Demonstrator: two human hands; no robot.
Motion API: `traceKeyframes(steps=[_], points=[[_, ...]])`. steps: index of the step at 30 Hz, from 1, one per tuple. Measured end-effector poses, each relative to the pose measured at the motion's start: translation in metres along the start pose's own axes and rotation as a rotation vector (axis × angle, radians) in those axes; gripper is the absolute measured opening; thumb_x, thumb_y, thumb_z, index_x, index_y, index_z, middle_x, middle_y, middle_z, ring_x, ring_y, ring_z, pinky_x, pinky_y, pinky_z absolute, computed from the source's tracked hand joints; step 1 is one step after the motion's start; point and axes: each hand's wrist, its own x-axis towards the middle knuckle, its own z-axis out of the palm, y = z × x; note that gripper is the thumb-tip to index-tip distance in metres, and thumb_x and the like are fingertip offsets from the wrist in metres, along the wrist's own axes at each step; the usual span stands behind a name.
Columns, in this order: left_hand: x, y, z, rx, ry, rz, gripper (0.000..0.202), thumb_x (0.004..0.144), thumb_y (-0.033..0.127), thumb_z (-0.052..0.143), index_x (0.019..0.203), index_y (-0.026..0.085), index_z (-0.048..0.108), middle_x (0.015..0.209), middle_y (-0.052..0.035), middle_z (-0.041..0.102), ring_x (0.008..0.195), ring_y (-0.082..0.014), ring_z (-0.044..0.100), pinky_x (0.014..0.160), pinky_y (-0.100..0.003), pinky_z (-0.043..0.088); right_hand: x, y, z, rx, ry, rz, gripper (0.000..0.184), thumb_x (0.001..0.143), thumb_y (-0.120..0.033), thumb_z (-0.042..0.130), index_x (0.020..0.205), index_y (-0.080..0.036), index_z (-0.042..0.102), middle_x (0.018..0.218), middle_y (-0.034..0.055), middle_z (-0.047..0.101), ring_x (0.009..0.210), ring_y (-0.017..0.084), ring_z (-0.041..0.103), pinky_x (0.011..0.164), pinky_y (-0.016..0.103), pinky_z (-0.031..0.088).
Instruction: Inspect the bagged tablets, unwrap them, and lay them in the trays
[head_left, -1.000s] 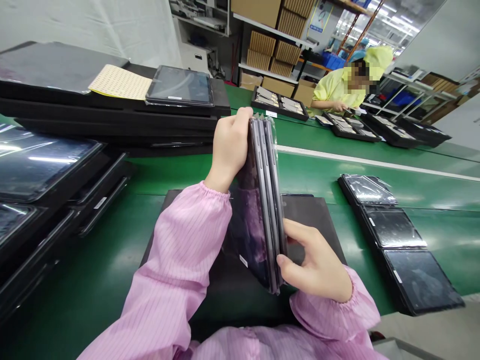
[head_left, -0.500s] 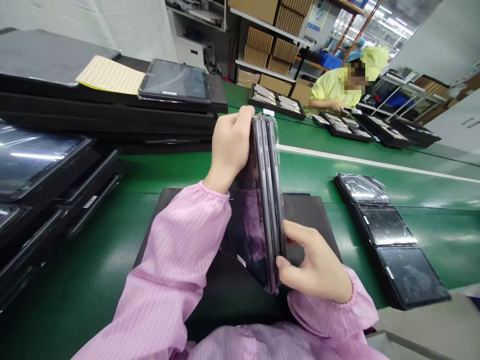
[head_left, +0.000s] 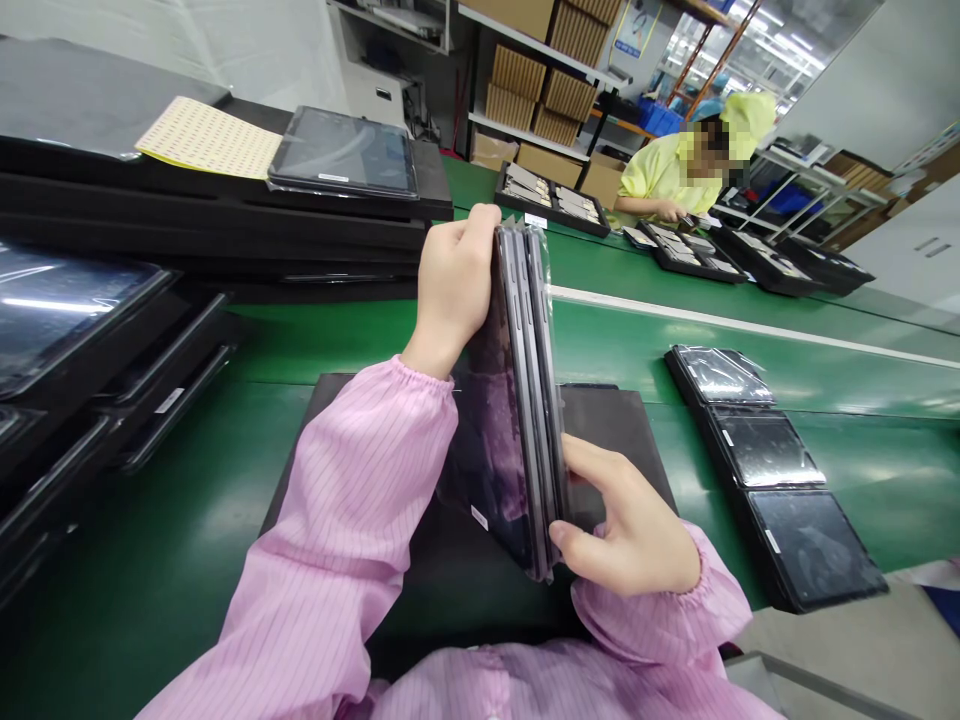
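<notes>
I hold a bundle of bagged dark tablets upright on edge over a black mat. My left hand wraps the far top end of the bundle, fingers curled over its edge. My right hand grips the near lower end, thumb pressed on the rightmost tablet's side. Both arms wear pink striped sleeves. The bundle's lower edge rests on or just above the mat.
A row of three bagged tablets lies on the green belt to the right. Stacked black trays with a tablet and a yellow dotted sheet stand at left. A seated person in yellow works at far trays.
The bundle and both hands keep the same grip. The view has shifted slightly, so the trays and the row of tablets sit a little lower and further left.
</notes>
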Motion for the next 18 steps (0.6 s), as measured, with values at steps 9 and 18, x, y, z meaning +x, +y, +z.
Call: traceKeyframes(steps=[9,18], points=[[-0.0045,0.0089,0.0016,0.123,0.012,-0.021,0.056,0.100,0.009,0.045,0.046,0.022,0.041,0.049,0.0052,0.031,0.053,-0.0127,0.032,0.060,-0.030,0.026,-0.0007,0.0029,-0.0012,-0.026,0.010,0.015,0.007,0.078,-0.016,0.048,0.080,-0.021,0.052,0.078,0.0008,0.057,0.071,0.015,0.054,0.066,0.027,0.048],[-0.0003,-0.0002,-0.0001,0.170,0.006,-0.022,0.051,0.098,0.020,0.051,0.048,0.023,0.042,0.050,0.0037,0.041,0.055,-0.0143,0.045,0.061,-0.029,0.034,0.0003,0.0000,-0.0015,-0.020,0.000,0.041,0.009,0.075,-0.018,0.049,0.079,-0.021,0.056,0.080,0.0032,0.062,0.075,0.020,0.060,0.069,0.033,0.053]])
